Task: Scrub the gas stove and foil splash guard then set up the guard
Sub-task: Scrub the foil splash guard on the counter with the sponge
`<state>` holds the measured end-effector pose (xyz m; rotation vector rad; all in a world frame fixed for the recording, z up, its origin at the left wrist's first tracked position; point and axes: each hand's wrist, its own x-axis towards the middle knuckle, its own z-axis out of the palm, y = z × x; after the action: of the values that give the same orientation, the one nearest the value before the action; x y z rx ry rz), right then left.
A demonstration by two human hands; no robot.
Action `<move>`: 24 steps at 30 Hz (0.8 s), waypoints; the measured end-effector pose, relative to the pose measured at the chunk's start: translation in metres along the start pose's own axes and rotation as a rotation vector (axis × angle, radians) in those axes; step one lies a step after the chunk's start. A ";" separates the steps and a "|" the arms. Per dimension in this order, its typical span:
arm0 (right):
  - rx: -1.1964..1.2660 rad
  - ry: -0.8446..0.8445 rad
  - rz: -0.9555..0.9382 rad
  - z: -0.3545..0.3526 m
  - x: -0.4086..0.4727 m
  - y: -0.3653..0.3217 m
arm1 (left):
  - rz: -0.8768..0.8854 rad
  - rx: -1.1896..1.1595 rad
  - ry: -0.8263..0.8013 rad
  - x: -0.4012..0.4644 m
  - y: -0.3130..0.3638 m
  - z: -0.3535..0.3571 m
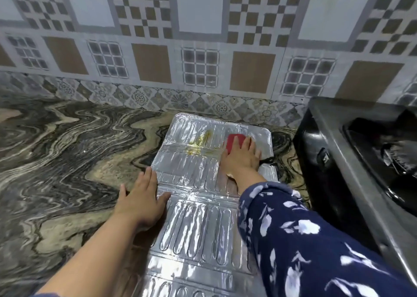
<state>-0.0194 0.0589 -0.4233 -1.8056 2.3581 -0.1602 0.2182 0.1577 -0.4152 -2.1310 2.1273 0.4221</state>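
The foil splash guard (198, 208) lies unfolded flat on the marbled table (67, 143), just left of the black gas stove (361, 161). The right hand (240, 155) presses a red scrub pad (233, 143) onto its far panel with fingers straight — near a yellowish grease stain (199, 142). The left hand (141, 197) rests flat on the guard's left edge — released, grasping nothing.

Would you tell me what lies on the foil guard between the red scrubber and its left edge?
In the head view, a yellowish greasy stain sits on the foil guard, left of the red scrubber.
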 end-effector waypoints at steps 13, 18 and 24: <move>0.088 -0.022 -0.186 -0.010 0.048 0.000 | -0.013 0.016 -0.008 0.003 0.000 0.003; 0.220 0.002 -0.360 -0.007 0.010 -0.004 | -0.028 0.000 -0.033 0.003 0.002 -0.001; 0.129 -0.104 -0.504 -0.025 -0.008 0.024 | -0.060 -0.088 0.151 0.015 0.003 -0.020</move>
<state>-0.0446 0.0720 -0.4030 -2.2394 1.7391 -0.2651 0.2172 0.1380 -0.3999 -2.3389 2.1523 0.3656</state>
